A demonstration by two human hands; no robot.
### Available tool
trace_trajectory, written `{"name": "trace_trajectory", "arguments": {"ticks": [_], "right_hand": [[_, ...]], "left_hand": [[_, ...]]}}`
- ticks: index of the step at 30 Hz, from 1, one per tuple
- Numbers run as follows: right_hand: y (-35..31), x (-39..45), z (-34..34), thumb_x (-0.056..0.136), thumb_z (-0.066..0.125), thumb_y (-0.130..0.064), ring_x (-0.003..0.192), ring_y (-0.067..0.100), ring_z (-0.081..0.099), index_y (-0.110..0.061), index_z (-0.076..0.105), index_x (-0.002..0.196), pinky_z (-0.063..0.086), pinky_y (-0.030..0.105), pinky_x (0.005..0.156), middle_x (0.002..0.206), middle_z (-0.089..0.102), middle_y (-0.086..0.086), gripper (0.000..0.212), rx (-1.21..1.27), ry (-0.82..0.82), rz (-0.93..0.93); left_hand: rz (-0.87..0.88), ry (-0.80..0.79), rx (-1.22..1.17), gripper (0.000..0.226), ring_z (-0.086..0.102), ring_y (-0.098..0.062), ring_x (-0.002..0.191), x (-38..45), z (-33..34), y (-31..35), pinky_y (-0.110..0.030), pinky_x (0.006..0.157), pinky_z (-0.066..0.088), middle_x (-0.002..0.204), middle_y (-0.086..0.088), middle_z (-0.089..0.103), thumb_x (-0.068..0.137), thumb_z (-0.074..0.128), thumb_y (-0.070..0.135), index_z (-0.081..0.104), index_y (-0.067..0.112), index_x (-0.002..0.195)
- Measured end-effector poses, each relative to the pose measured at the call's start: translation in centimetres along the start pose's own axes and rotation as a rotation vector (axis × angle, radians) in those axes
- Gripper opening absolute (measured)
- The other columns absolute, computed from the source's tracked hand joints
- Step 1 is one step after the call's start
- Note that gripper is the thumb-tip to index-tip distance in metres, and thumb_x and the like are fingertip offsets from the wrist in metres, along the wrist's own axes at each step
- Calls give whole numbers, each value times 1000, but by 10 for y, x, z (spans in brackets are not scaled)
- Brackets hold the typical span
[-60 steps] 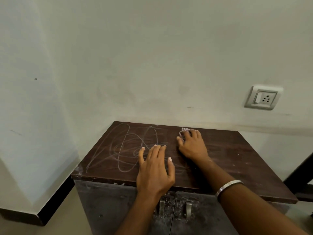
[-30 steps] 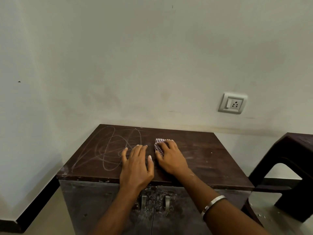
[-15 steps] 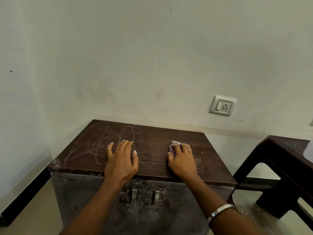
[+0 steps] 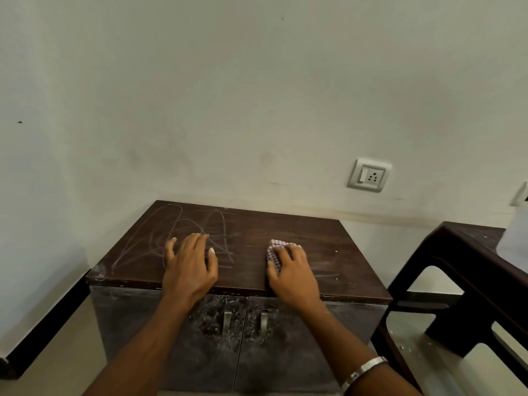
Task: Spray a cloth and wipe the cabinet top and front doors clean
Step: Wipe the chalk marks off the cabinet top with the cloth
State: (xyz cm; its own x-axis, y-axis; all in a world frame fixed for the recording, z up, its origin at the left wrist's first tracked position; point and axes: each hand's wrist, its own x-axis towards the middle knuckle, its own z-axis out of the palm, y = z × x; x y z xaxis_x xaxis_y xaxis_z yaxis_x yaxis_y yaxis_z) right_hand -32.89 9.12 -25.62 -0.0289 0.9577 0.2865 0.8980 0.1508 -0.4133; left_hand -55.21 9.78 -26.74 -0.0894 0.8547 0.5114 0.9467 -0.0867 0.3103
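A low cabinet stands against the wall, its dark brown top [image 4: 285, 227] scrawled with white chalk lines on the left half. A small checked cloth [image 4: 273, 252] lies on the right half near the front edge, pressed flat under my right hand [image 4: 291, 270]. My left hand [image 4: 190, 267] rests flat with fingers spread on the left half, over the chalk marks. Below the top, two dusty grey front doors [image 4: 285, 352] with metal handles [image 4: 227, 321] are closed. No spray bottle is in view.
A dark plastic stool [image 4: 468, 281] stands close on the right of the cabinet. A wall socket [image 4: 369, 175] sits above and right of the top. A black skirting ledge [image 4: 43, 330] runs along the left wall. Pale floor lies around the cabinet.
My right hand has slid the cloth from the middle back of the top to the right half near the front edge. My left hand stayed flat on the left side. The view shifted right.
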Motion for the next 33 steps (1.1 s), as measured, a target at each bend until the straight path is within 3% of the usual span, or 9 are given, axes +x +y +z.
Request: {"name": "trace_trajectory", "arguments": {"ticks": [6, 12, 33], "right_hand": [[82, -14, -47, 96, 46, -40, 144, 23, 22, -22, 43, 143, 29, 44, 116, 152, 31, 7, 50, -73, 88, 224], [89, -18, -51, 94, 48, -37, 141, 26, 26, -19, 46, 140, 24, 40, 118, 147, 38, 8, 49, -116, 151, 280], [-151, -11, 67, 97, 36, -45, 150, 29, 3, -22, 30, 149, 9, 44, 122, 160, 18, 9, 57, 4, -61, -47]], "left_hand": [[14, -1, -7, 55, 50, -18, 124, 1, 2, -4, -48, 115, 15, 131, -6, 57, 90, 27, 40, 53, 12, 130], [14, 23, -11, 52, 53, -19, 118, 3, -6, -21, -49, 113, 17, 124, -5, 60, 89, 28, 37, 55, 10, 125], [-51, 91, 16, 46, 54, -19, 118, 4, -27, -84, -47, 112, 22, 124, -5, 61, 91, 33, 35, 57, 12, 123]]}}
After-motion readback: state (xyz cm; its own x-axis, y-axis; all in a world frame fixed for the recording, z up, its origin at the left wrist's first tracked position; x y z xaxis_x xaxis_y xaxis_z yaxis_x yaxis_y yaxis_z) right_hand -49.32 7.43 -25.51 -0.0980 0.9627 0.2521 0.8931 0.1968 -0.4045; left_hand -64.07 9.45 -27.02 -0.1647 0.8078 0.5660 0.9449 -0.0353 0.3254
